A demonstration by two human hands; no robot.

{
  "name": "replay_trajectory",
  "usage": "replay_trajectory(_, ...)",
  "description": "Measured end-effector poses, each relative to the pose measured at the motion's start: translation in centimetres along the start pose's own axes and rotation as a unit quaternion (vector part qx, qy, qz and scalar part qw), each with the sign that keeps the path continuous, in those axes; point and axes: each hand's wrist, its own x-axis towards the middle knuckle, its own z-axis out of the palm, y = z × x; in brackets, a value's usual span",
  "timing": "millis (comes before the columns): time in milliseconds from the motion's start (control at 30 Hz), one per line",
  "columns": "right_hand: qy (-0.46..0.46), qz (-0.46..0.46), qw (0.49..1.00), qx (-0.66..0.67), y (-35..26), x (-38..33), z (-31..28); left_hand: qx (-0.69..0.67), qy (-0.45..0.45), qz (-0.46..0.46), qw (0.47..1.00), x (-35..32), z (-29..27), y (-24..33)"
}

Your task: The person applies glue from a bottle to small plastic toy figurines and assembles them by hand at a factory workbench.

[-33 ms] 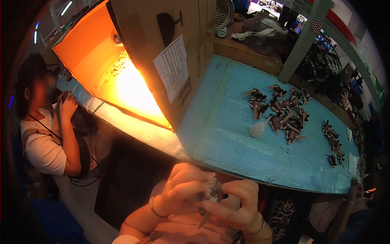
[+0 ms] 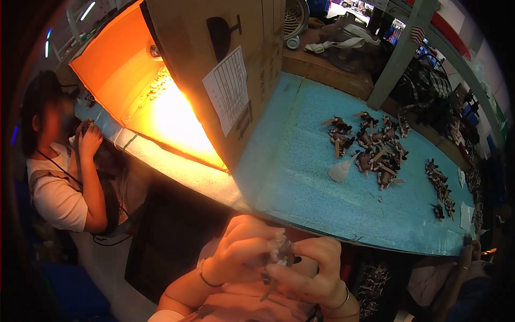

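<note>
Head view, left grip: we see the left grip (image 2: 244, 248) clenched on the small figurine from its left side, fingers curled; a thin bracelet (image 2: 203, 272) circles the wrist.
Right grip: the right grip (image 2: 316, 271) grasps the same piece from the other side, thumb and fingers around it.
Figurine in hand: we find the small figurine (image 2: 282, 253) between the two hands, in front of the near edge of the tabletop (image 2: 289, 177); it is brown and pale, partly hidden by fingers, and a flat tan strip (image 2: 267, 291) points down below it.
Cluster of pieces: we see a loose group of similar figurines (image 2: 370, 145) on the blue surface, many with tan strips; a narrower row (image 2: 440, 188) lies to their right.
White bottle: the bottle (image 2: 339, 171), with a pointed tip, lies just beside the cluster.
Cardboard: a tall brown panel (image 2: 263, 80) bearing a paper sheet (image 2: 228, 88) stands left of the pieces, next to a bright orange-lit space (image 2: 179, 121).
Co-worker: at our left, a seated person (image 2: 59, 188) raises their hands near the face.
</note>
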Motion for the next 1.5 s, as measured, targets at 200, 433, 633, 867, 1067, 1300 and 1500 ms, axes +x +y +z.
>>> replay_trajectory(200, 0.048, 0.127, 0.985, 0.102, 0.3, -1.2, 0.6, -0.252, 0.024, -0.057, 0.966, -1.3, 1.2, -0.2)
replay_trajectory(433, -0.013, 0.119, 0.978, 0.173, 0.9, -0.6, 0.2, -0.336, 0.002, -0.068, 0.939, -1.4, 1.4, -0.4)
replay_trajectory(633, -0.038, 0.084, 0.983, 0.162, 1.1, -0.1, -0.4, -0.344, -0.001, -0.033, 0.938, -1.4, 1.7, -0.7)
replay_trajectory(867, -0.045, 0.071, 0.982, 0.168, 1.3, 0.1, -0.5, -0.301, -0.031, -0.032, 0.952, -1.3, 1.1, -0.7)
replay_trajectory(1067, -0.003, 0.084, 0.984, 0.159, 1.2, -1.4, 0.1, -0.206, -0.039, -0.07, 0.975, -0.2, 0.4, 0.1)
replay_trajectory(1300, 0.009, 0.112, 0.992, 0.061, 1.2, -2.7, -0.3, 0.02, -0.146, -0.095, 0.984, 1.1, 0.1, 0.4)
replay_trajectory(1500, 0.074, 0.294, 0.918, 0.255, 1.6, -5.1, -1.0, -0.077, -0.092, -0.171, 0.978, 0.3, 1.1, 0.5)
